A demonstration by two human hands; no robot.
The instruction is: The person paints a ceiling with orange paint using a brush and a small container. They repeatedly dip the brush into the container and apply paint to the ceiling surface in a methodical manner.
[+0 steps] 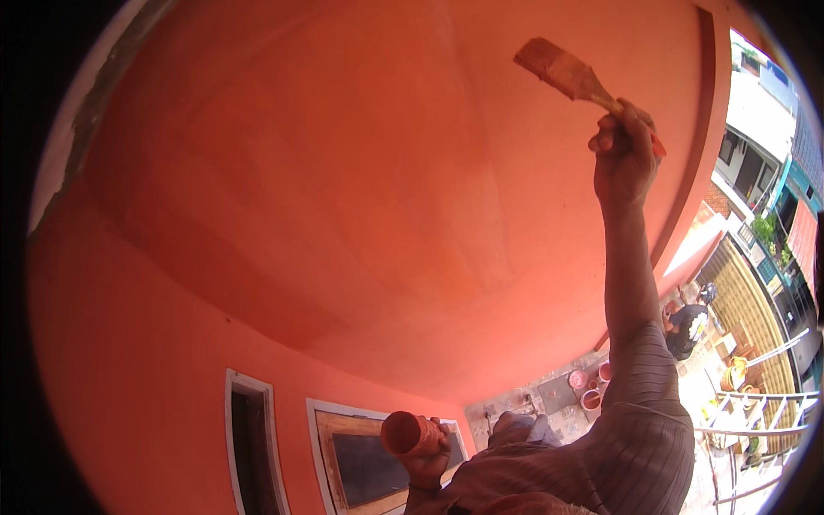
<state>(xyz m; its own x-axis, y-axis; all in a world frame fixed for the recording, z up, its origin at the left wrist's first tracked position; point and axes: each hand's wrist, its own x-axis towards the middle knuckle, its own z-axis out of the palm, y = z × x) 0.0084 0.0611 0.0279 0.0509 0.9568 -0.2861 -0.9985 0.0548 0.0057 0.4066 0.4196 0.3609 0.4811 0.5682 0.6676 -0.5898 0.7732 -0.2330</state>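
Observation:
High at the upper right, my right hand (625,154) is closed around the handle of a flat paintbrush (562,69). Its wide bristles are coated reddish orange and point up and to the left, in front of the orange painted wall (343,172); whether they touch it I cannot tell. Low in the view, my left hand (432,459) grips a paint-stained cup (412,434) by its side. The cup's dark mouth is turned toward the left, and how much paint is inside cannot be made out. My right arm is stretched far up, while the left stays bent near my body.
A framed window (369,468) and a narrow dark opening (251,442) are in the wall at lower left. Several buckets (590,399) stand on the tiled floor far below. Another person (687,326) is down at right, near a ladder (764,412) and a bamboo fence (747,292).

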